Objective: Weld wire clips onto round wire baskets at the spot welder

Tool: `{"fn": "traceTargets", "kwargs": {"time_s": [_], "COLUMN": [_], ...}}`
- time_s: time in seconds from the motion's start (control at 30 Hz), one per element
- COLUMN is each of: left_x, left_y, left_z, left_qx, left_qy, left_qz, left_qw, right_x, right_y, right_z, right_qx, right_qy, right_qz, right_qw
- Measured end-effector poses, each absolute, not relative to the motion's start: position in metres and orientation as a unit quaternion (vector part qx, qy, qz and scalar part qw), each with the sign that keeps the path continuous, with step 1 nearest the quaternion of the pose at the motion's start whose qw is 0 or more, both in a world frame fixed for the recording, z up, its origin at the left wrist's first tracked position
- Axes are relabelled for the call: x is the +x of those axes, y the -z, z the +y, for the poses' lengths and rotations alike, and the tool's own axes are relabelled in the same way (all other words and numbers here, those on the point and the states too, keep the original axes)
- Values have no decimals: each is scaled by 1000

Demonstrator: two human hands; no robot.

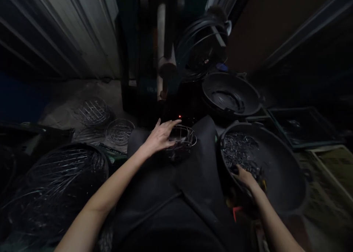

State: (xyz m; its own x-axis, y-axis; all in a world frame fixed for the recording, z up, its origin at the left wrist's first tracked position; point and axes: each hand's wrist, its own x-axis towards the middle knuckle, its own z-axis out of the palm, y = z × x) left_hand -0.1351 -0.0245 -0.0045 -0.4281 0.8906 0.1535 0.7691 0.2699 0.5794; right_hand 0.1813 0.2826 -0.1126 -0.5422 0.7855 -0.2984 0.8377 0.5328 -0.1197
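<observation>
Above the dark-covered lap, a round wire frame [189, 135] is sitting beside the left hand [161, 136], whose fingers are spreading apart at its near-left side; whether they are gripping the wire is too dark to tell. On the right, the right hand [244, 176] is reaching into a wide dark basin [286, 171], its fingers bending at the small metal pieces [239, 149] heaped there; what they are pinching, if anything, cannot be told. Behind it, a second basin [248, 90] is holding curved dark pieces. On the left, a large round container [107, 164] is holding thin rods [66, 167], and round wire grids [92, 111] are lying on the floor [62, 99] beyond. Straight ahead, a pale shaft [161, 35] is standing upright, with coiled wire [193, 31] hanging beside it.
</observation>
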Motion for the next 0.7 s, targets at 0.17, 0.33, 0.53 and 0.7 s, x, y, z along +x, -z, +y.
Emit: {"fn": "traceTargets", "kwargs": {"time_s": [0.17,0.33,0.53,0.7], "left_x": [-124,-90,-87,-122], "left_y": [28,57,59,20], "left_z": [-54,-71,-69,-63], "left_qx": [463,431,409,456], "left_qy": [-307,-336,-355,-328], "left_qz": [824,831,838,815], "left_qw": [112,103,60,141], "right_x": [190,199,197,192], "right_y": [134,132,124,113], "right_z": [280,287,285,281], "right_qx": [486,493,508,476], "right_qy": [158,134,62,35], "right_qz": [846,848,858,879], "right_qw": [148,141,47,-9]}}
